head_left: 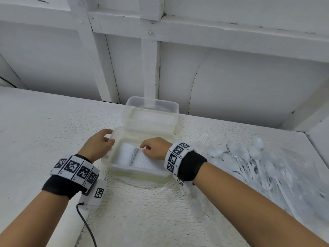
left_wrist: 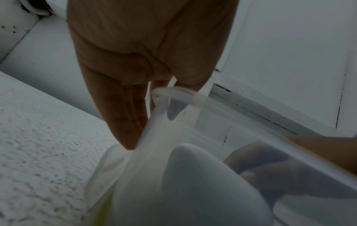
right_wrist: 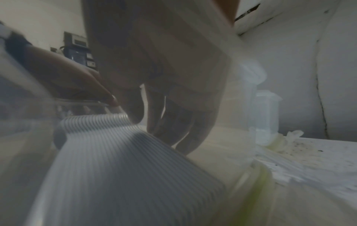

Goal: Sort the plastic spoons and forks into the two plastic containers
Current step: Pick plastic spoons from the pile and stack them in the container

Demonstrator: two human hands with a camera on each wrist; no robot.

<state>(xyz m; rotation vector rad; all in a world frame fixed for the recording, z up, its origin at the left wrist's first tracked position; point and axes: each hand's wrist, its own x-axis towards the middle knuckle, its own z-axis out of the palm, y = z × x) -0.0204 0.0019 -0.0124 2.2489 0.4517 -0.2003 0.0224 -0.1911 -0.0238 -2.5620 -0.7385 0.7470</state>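
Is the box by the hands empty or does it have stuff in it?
Not empty. The near box holds a neat stack of white cutlery, and the right hand rests on it.

A rough white counter carries two clear containers at twelve o'clock, loose spoons and forks at three.

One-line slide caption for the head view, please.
Left hand grips the near container while right hand presses on stacked cutlery inside.
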